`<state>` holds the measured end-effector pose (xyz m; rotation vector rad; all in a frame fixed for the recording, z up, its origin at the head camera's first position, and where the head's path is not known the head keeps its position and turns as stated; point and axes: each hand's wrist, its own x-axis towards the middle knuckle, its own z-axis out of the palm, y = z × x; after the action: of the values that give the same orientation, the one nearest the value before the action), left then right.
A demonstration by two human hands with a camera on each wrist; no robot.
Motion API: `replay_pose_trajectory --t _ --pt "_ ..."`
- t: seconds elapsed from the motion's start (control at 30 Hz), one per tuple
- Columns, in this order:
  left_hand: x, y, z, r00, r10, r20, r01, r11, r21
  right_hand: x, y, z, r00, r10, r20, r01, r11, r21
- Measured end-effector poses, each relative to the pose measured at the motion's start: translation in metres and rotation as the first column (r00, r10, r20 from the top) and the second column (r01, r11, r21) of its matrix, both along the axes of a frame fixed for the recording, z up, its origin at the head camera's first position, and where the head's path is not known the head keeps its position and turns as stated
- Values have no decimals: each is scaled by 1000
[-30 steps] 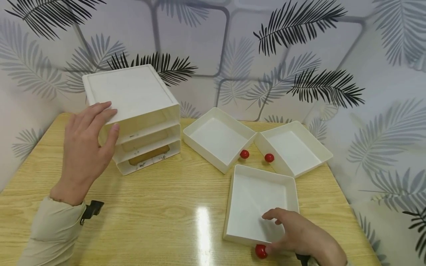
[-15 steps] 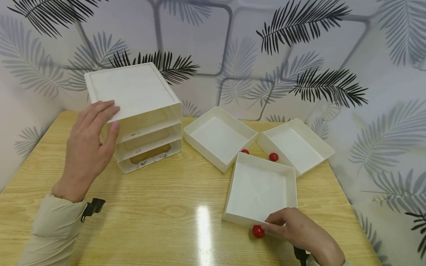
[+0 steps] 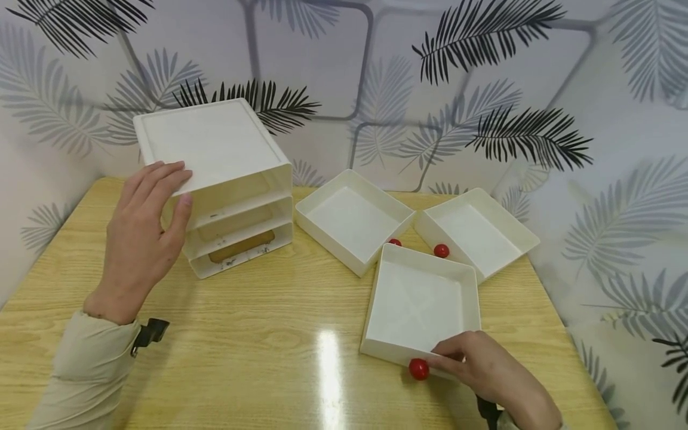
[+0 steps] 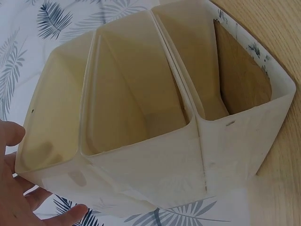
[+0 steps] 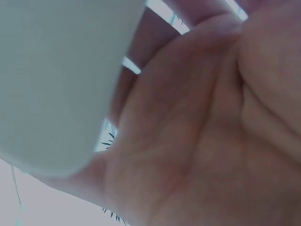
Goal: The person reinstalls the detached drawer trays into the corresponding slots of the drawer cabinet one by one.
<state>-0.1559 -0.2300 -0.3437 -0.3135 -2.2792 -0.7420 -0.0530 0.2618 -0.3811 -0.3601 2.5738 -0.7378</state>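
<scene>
My left hand (image 3: 142, 239) rests on the upper left front corner of a white drawer cabinet frame (image 3: 212, 140). Its fingers lie extended over the top, and the left wrist view shows the fingers (image 4: 70, 217) spread at the cabinet's side. Three open slots face the front. On the right, my right hand (image 3: 486, 364) pinches the front wall of the nearest white drawer (image 3: 419, 298), fingers inside the rim and thumb outside beside its red knob (image 3: 419, 369). Close up in the right wrist view, a pale drawer wall (image 5: 56, 84) fills the left, beside the palm.
Two more white drawers, one at the centre (image 3: 352, 221) and one at the back right (image 3: 478, 230), lie behind the held drawer. Their red knobs face it; one knob (image 3: 441, 251) shows well, the other is mostly hidden. A leaf-patterned wall covering (image 3: 322, 71) backs the wooden table (image 3: 258, 346).
My right hand has closed on the near drawer's front wall. That drawer has slid away from me, partly covering the centre drawer's knob. The left hand has stayed on the cabinet.
</scene>
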Motion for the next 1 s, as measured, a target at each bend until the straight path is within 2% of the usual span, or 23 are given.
replay_pose_trajectory --t 0.27,0.47,0.7,0.83,1.0 --pt "0 2 -1 1000 7 9 -7 1000 0 5 4 7 999 -28 -46 29 1000 6" --pt "-1 1 -1 1000 4 -8 -4 1000 3 8 8 10 986 7 -168 -7 1000 -3" --pt "-1 0 0 1000 11 -3 -11 1000 10 10 12 15 936 58 -348 -76 996 -38" --pt "-1 0 -1 1000 5 -9 -5 1000 10 13 12 19 917 26 -398 -66 994 -87" --pt "-2 0 -2 1000 4 -22 -4 1000 2 16 12 23 870 8 -494 -67 993 -102"
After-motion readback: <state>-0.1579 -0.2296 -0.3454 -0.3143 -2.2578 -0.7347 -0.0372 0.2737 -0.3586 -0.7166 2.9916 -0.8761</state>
